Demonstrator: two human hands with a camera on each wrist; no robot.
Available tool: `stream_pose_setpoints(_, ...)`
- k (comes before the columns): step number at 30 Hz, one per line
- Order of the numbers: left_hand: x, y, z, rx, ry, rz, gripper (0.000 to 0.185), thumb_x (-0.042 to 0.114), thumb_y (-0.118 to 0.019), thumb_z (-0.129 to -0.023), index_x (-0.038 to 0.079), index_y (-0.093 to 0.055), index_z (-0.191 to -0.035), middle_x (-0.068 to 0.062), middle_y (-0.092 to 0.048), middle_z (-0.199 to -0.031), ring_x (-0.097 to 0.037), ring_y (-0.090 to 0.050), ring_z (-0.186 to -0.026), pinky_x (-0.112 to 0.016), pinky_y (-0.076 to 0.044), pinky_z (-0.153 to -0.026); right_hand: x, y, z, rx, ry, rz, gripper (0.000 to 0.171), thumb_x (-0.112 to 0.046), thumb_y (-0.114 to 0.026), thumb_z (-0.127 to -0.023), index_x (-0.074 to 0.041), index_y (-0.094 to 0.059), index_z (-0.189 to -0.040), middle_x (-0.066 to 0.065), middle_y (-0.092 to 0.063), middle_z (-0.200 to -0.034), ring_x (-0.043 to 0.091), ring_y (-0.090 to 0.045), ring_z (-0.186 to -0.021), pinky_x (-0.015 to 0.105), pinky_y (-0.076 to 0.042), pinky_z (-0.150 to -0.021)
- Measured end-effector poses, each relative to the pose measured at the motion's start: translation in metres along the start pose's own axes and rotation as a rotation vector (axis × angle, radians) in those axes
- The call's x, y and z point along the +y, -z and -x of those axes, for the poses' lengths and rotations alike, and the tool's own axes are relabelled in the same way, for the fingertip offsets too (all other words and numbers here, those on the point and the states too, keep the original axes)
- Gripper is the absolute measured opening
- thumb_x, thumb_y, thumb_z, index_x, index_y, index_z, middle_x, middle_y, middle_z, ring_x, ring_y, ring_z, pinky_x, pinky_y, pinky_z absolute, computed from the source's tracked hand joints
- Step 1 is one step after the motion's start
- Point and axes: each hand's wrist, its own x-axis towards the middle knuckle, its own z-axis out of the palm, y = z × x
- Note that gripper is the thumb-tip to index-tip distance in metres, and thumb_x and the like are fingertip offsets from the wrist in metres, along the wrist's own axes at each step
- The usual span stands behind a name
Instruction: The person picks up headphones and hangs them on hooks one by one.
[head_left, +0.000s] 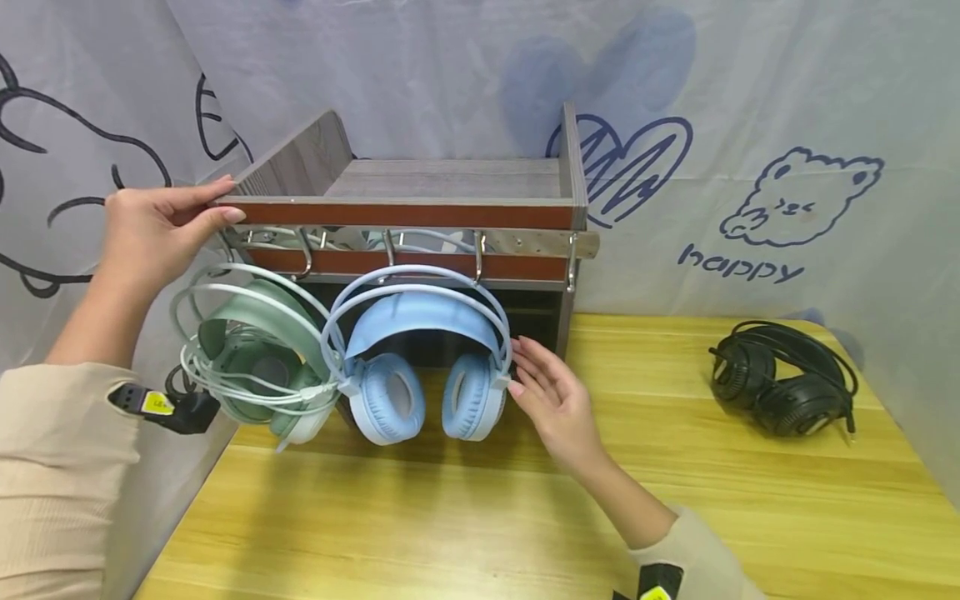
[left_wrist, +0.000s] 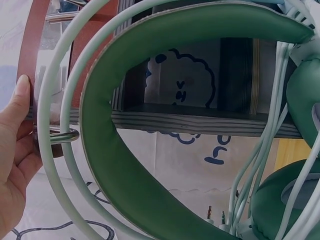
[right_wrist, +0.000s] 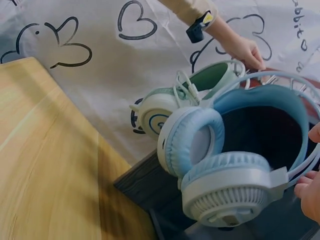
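Green headset (left_wrist: 125,165) cropped in left wrist view (cups mostly), right hand (right_wrist: 312,185) cut off

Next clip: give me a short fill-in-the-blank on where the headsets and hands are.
1. The blue headset hangs from a hook on the ____.
2. The left hand rests on the shelf's ____ corner.
3. The ____ headset lies on the table.
4. The right hand touches the ____ headset's earcup.

Missing words: shelf; left; black; blue
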Motion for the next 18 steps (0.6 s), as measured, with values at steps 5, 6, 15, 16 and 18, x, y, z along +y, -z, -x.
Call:
stream_pose_setpoints(5, 0.0, 0.0, 0.0, 0.0, 0.029, -0.001, 0.035, 0.019, -0.072, -0.08, 0.001, -0.066, -0.11, 0.048, -0.05, -0.088, 0.029, -0.049, -0.069, 0.002, -0.035, -0.054, -0.009, 0.006, 0.006, -0.03, 0.112, 0.008, 0.048, 0.015, -0.05, -0.084, 0.02, -0.035, -0.13, 0.033, -0.044, -0.132, 0.004, -0.052, -0.12, 0.024, -0.04, -0.1)
stream_pose_setpoints(6, 0.0, 0.0, 0.0, 0.001, 0.034, 0.002, 0.035, 0.019, -0.072, -0.08, 0.001, -0.066, -0.11, 0.048, -0.05, -0.088, 0.028, -0.049, -0.068, 0.002, -0.035, -0.054, -0.011, 0.008, 0.007, -0.03, 0.128, 0.008, 0.047, 0.016, -0.05, -0.084, 0.02, -0.036, -0.129, 0.029, -0.048, -0.131, 0.005, -0.053, -0.119, 0.024, -0.04, -0.099)
stream_pose_setpoints(15, -0.003, -0.002, -0.001, 0.007, 0.044, 0.012, 0.035, 0.019, -0.072, -0.08, 0.002, -0.066, -0.11, 0.048, -0.051, -0.088, 0.027, -0.05, -0.068, 0.001, -0.035, -0.053, -0.018, 0.028, 0.011, -0.012, 0.221, 0.041, 0.035, 0.015, -0.049, -0.086, 0.021, -0.045, -0.12, -0.004, -0.063, -0.118, 0.009, -0.059, -0.111, 0.023, -0.046, -0.093)
stream_pose_setpoints(16, -0.003, -0.002, -0.001, 0.009, 0.043, 0.015, 0.035, 0.019, -0.072, -0.08, 0.002, -0.066, -0.11, 0.048, -0.051, -0.088, 0.027, -0.05, -0.068, 0.001, -0.035, -0.053, -0.019, 0.031, 0.012, -0.006, 0.225, 0.047, 0.033, 0.014, -0.05, -0.087, 0.021, -0.046, -0.119, -0.004, -0.063, -0.117, 0.009, -0.06, -0.11, 0.022, -0.047, -0.092)
stream_pose_setpoints(18, -0.003, -0.001, 0.0, 0.014, 0.038, 0.015, 0.035, 0.019, -0.072, -0.08, 0.002, -0.066, -0.109, 0.049, -0.05, -0.086, 0.027, -0.05, -0.066, 0.0, -0.034, -0.052, -0.019, 0.038, 0.014, 0.011, 0.23, 0.058, 0.031, 0.013, -0.05, -0.087, 0.021, -0.047, -0.118, -0.003, -0.065, -0.115, 0.008, -0.061, -0.108, 0.02, -0.048, -0.089)
